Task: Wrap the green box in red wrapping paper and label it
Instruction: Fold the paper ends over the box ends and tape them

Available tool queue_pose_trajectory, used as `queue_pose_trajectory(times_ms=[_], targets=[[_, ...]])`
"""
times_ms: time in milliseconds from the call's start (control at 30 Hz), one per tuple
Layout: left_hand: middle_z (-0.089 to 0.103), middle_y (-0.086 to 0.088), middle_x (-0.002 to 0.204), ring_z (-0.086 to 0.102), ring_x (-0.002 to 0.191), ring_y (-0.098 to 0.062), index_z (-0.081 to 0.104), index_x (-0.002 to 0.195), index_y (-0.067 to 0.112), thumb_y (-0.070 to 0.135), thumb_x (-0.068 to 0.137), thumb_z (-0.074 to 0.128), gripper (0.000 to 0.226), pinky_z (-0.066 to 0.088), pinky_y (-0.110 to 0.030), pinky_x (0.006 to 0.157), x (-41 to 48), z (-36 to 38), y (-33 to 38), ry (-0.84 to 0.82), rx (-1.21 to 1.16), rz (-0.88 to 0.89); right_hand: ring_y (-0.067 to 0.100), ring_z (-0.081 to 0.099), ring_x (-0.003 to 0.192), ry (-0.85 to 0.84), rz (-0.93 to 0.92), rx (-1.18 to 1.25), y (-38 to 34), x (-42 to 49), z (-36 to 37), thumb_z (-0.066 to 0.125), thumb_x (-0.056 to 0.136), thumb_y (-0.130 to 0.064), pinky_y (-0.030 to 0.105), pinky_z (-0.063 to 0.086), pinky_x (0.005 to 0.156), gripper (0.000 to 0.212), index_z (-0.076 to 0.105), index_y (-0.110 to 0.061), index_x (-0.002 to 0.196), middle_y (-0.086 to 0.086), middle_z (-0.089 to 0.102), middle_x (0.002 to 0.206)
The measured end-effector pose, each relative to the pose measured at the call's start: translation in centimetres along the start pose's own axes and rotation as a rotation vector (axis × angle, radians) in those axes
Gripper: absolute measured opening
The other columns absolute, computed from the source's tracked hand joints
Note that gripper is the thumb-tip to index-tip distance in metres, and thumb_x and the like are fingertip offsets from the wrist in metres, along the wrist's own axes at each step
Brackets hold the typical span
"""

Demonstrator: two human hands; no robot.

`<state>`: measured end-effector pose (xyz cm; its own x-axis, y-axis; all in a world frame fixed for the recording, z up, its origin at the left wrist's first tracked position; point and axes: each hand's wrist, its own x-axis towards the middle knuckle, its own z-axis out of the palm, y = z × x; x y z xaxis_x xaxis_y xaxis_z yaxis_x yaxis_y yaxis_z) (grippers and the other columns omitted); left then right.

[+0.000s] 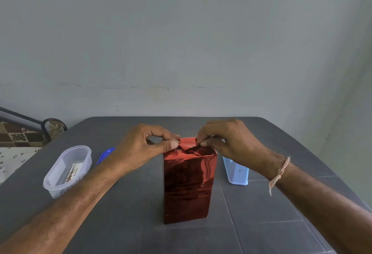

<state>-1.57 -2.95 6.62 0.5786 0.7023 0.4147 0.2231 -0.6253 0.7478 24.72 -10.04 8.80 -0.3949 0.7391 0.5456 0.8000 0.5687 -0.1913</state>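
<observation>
— Where do we have the box?
— Our wrapped box [188, 183] stands upright mid-table [281, 223], nearer the near edge, covered in red wrapping paper [189, 145].
— And our hands?
— Our left hand [149, 147] has its grip clamped on the top fold, thumb against forefinger. Our right hand [227, 141] pinches the same fold from the opposite side.
— Anything else?
— A clear tub [67, 170] lies toward the left edge.

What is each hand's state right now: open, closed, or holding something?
Left hand: closed, pinching the top fold of the shiny red foil wrapping paper.
Right hand: closed, pinching the same top fold from the other side.
</observation>
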Motion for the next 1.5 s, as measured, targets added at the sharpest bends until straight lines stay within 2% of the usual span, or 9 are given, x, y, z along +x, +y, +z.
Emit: queue_pose_trajectory(times_ms=[233,367,467,800,1000,1133,1300,1400,1500], targets=[[0.075,0.02,0.113,0.069,0.098,0.007,0.08,0.1,0.028,0.044,0.084,0.073,0.024,0.048,-0.015,0.066,-0.8,-0.1,0.4,-0.021,0.001,0.013,0.009,0.069,0.084,-0.018,-0.028,-0.01,-0.6,-0.1,-0.3,0.066,0.095,-0.031,0.038,0.055,0.072,0.014,0.075,-0.02,0.093,-0.011,0.073,0.092],[0.069,0.029,0.123,0.061,0.119,0.004,0.075,0.108,0.043,0.063,0.073,0.079,0.041,0.055,-0.032,0.084,-1.3,-0.7,0.3,-0.119,0.087,0.028,0.007,0.07,0.09,-0.067,-0.006,0.043,-1.4,-0.5,-0.8,0.07,0.085,-0.062,0.033,0.059,0.081,0.045,0.075,-0.022,0.102,-0.012,0.072,0.095],[0.068,0.03,0.124,0.06,0.122,0.003,0.074,0.109,0.045,0.067,0.068,0.077,0.046,0.054,-0.036,0.091,-1.4,-0.8,0.3,-0.106,0.115,0.036,0.003,0.068,0.095,-0.122,-0.022,0.011,-1.5,-0.5,-1.2,0.07,0.081,-0.068,0.03,0.058,0.086,0.053,0.073,-0.026,0.113,-0.016,0.07,0.1],[0.074,0.02,0.105,0.069,0.102,-0.007,0.077,0.101,0.035,0.067,0.071,0.077,0.045,0.054,-0.032,0.085,-2.1,0.3,0.2,0.083,0.223,0.157,0.011,0.07,0.092,0.055,-0.098,-0.146,-1.3,-0.8,1.0,0.053,0.096,-0.054,0.032,0.056,0.064,0.038,0.076,-0.026,0.106,-0.015,0.072,0.108],[0.07,0.012,0.092,0.067,0.09,-0.011,0.079,0.088,0.027,0.066,0.086,0.063,0.043,0.053,-0.029,0.079,-1.5,0.4,0.3,0.11,0.283,0.233,0.013,0.067,0.092,0.16,-0.116,-0.195,0.0,-0.5,2.4,0.061,0.095,-0.038,0.033,0.055,0.061,0.022,0.077,-0.026,0.102,-0.017,0.074,0.103],[0.069,0.004,0.078,0.068,0.076,-0.016,0.08,0.08,0.024,0.057,0.092,0.061,0.04,0.051,-0.035,0.071,0.6,-0.2,1.1,0.077,0.215,0.1,0.014,0.069,0.088,0.179,-0.13,-0.159,0.3,0.0,2.8,0.065,0.094,-0.035,0.031,0.055,0.063,0.018,0.077,-0.024,0.1,-0.015,0.076,0.102],[0.063,0.007,0.06,0.055,0.058,-0.003,0.077,0.092,0.029,0.027,0.088,0.081,0.006,0.042,-0.021,0.062,3.6,-1.2,1.7,-0.125,0.211,0.036,0.015,0.069,0.084,0.186,-0.163,-0.171,0.7,0.0,2.9,0.061,0.096,-0.038,0.026,0.053,0.063,0.022,0.077,-0.023,0.1,-0.014,0.076,0.101],[0.07,0.009,0.073,0.061,0.069,-0.001,0.079,0.096,0.032,0.028,0.081,0.087,0.017,0.046,-0.021,0.068,4.6,-1.3,1.7,-0.233,0.179,-0.019,0.016,0.068,0.083,0.182,-0.176,-0.182,0.9,0.0,3.0,0.06,0.098,-0.036,0.029,0.053,0.062,0.021,0.076,-0.023,0.1,-0.012,0.076,0.1],[0.069,0.021,0.109,0.059,0.106,0.006,0.08,0.099,0.039,0.036,0.078,0.087,0.022,0.042,-0.025,0.088,5.1,-1.2,1.1,-0.295,0.14,-0.106,0.017,0.069,0.084,0.19,-0.18,-0.169,1.2,-0.1,3.0,0.061,0.098,-0.034,0.033,0.055,0.063,0.019,0.076,-0.023,0.101,-0.012,0.076,0.101]])
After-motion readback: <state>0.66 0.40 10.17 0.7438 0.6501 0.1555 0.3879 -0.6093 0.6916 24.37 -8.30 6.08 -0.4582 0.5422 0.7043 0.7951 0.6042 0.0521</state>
